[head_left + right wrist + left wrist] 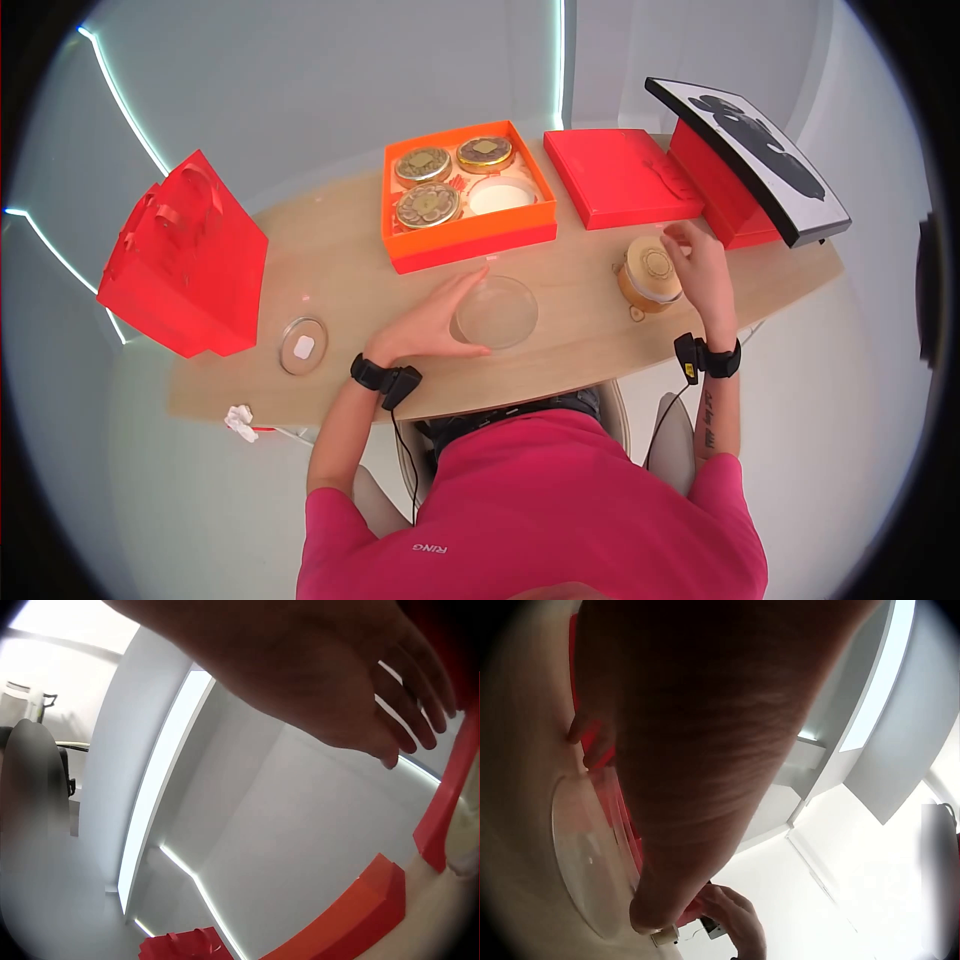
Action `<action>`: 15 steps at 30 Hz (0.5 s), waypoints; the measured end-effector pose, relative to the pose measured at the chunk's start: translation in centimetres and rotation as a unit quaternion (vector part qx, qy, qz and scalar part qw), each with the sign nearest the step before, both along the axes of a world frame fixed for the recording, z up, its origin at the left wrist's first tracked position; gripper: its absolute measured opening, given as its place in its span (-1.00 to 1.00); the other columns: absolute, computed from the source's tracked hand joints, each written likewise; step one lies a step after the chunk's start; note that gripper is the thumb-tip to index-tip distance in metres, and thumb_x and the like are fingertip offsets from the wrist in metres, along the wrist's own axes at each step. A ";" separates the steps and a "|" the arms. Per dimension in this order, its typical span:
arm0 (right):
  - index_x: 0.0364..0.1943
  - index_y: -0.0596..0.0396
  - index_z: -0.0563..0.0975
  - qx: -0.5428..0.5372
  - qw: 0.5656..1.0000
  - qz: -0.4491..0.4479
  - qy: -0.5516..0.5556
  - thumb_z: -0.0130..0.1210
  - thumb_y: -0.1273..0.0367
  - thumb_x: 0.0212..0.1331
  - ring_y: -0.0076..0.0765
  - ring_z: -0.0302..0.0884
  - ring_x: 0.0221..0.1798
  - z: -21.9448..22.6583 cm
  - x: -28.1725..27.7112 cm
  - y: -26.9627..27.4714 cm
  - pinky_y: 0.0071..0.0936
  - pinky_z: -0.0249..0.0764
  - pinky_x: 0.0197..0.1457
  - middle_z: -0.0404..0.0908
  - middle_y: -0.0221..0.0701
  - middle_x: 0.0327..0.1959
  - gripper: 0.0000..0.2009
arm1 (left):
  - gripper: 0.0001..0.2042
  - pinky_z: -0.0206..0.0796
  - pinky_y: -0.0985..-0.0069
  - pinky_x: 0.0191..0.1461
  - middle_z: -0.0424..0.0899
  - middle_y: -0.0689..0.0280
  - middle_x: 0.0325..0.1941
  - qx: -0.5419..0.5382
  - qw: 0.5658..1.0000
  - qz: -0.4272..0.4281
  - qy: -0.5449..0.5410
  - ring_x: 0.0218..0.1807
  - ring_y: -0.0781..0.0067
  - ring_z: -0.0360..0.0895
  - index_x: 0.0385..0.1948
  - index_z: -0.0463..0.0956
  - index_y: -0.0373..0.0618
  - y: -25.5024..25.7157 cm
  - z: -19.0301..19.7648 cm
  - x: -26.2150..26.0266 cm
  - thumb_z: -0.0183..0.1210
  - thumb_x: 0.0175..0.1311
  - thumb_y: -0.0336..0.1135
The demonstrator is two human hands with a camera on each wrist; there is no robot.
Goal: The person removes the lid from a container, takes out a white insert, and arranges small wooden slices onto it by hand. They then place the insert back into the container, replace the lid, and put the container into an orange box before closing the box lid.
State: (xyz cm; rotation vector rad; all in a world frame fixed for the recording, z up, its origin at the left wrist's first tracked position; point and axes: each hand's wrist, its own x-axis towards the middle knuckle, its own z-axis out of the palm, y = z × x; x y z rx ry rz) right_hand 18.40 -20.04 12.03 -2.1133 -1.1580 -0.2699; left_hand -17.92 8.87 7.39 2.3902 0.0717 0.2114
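The left hand (pixel 430 318) grips a clear tub (pixel 505 312); the right hand (pixel 704 280), fingers loose, empty, nears a jar (pixel 645 285). Three tins (pixel 428 204) sit boxed (one hollow (pixel 503 194) unfilled).

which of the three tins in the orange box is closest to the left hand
The front tin, nearest the person in the orange box; the other two tins sit in the back row, farther from the left hand.

Bright, even light in the head view: strips (pixel 559 65) glow, corners go black, the tabletop (pixel 345 235) bows. Left wrist now: white glare, left hand (pixel 705 742) dark, blurry tabletop. Right wrist: panel (pixel 156 787) blazing, right hand (pixel 322 682) shadowed.
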 end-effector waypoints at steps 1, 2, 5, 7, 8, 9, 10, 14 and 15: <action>0.24 0.28 0.71 -0.041 0.999 -0.012 0.022 0.30 0.12 0.57 0.07 0.88 0.16 -0.1 -0.2 0.0 -0.12 0.73 0.22 0.89 -0.03 0.05 -0.54 | 0.26 0.04 0.05 0.89 0.17 -0.15 0.83 -0.013 1.000 0.001 -0.008 0.85 -0.17 0.11 0.82 -0.02 -0.23 0.1 -0.1 0.0 0.66 0.21 0.11; 0.28 0.27 0.70 -0.084 0.995 -0.023 0.044 0.33 0.11 0.52 0.18 0.85 0.19 0.0 -0.6 -0.1 -0.06 0.71 0.25 0.88 0.01 0.10 -0.50 | 0.26 0.04 0.05 0.89 0.17 -0.15 0.83 -0.009 1.000 0.002 -0.006 0.85 -0.17 0.12 0.82 -0.01 -0.23 0.1 -0.1 -0.1 0.67 0.21 0.11; 0.45 0.27 0.58 -0.125 0.991 -0.028 0.038 0.43 0.01 0.35 0.28 0.78 0.31 -1.1 -1.2 0.3 -0.01 0.68 0.35 0.79 0.09 0.28 -0.26 | 0.25 0.04 0.04 0.89 0.18 -0.14 0.82 0.005 1.000 0.007 -0.009 0.85 -0.18 0.12 0.81 0.02 -0.23 -0.3 0.1 -0.3 0.67 0.20 0.11; 0.56 0.28 0.49 -0.129 0.991 -0.024 0.035 0.48 -0.05 0.26 0.28 0.74 0.38 -1.7 -1.7 0.7 -0.02 0.67 0.41 0.71 0.12 0.39 -0.09 | 0.24 0.05 0.04 0.88 0.18 -0.14 0.82 0.024 1.000 0.011 -0.017 0.84 -0.19 0.12 0.80 0.03 -0.23 -0.7 0.4 -0.5 0.68 0.20 0.11; 0.60 0.29 0.44 -0.135 0.990 -0.024 0.044 0.49 -0.07 0.23 0.28 0.72 0.41 -1.5 -2.1 0.8 -0.03 0.66 0.44 0.67 0.14 0.44 -0.03 | 0.24 0.02 0.04 0.89 0.16 -0.11 0.84 0.014 1.000 0.017 -0.008 0.86 -0.15 0.09 0.81 0.02 -0.19 -0.8 0.6 -0.6 0.68 0.20 0.06; 0.64 0.30 0.40 -0.139 0.989 -0.025 0.052 0.50 -0.09 0.20 0.29 0.70 0.44 -1.4 -2.1 1.0 -0.04 0.65 0.47 0.62 0.16 0.49 0.02 | 0.24 0.00 0.05 0.90 0.14 -0.08 0.86 0.006 1.000 0.023 0.000 0.88 -0.12 0.07 0.83 0.01 -0.15 -0.8 0.8 -0.7 0.69 0.20 0.02; 0.64 0.30 0.40 -0.134 0.989 -0.029 0.054 0.50 -0.09 0.19 0.30 0.71 0.43 -1.7 -1.9 1.1 -0.04 0.65 0.48 0.61 0.17 0.50 0.03 | 0.24 -0.03 0.06 0.91 0.12 -0.05 0.88 -0.002 1.000 0.029 0.008 0.90 -0.09 0.04 0.84 0.00 -0.12 -0.8 0.9 -0.7 0.69 0.20 -0.02; 0.67 0.23 0.38 -0.134 0.987 -0.044 0.078 0.55 0.01 0.19 0.21 0.68 0.46 -2.6 -1.5 1.4 -0.08 0.61 0.53 0.53 0.07 0.57 0.01 | 0.21 0.02 0.05 0.89 0.16 -0.09 0.86 -0.014 1.000 0.025 0.001 0.87 -0.12 0.11 0.82 0.03 -0.17 -0.7 0.6 -0.8 0.67 0.23 0.01; 0.68 0.20 0.37 -0.136 0.986 -0.046 0.086 0.58 0.06 0.19 0.15 0.66 0.49 -2.4 -1.6 1.7 -0.11 0.59 0.55 0.51 0.01 0.60 0.00 | 0.20 0.06 0.05 0.88 0.20 -0.13 0.83 -0.012 1.000 0.024 -0.006 0.85 -0.15 0.15 0.80 0.04 -0.22 -0.6 0.6 -0.8 0.66 0.24 0.05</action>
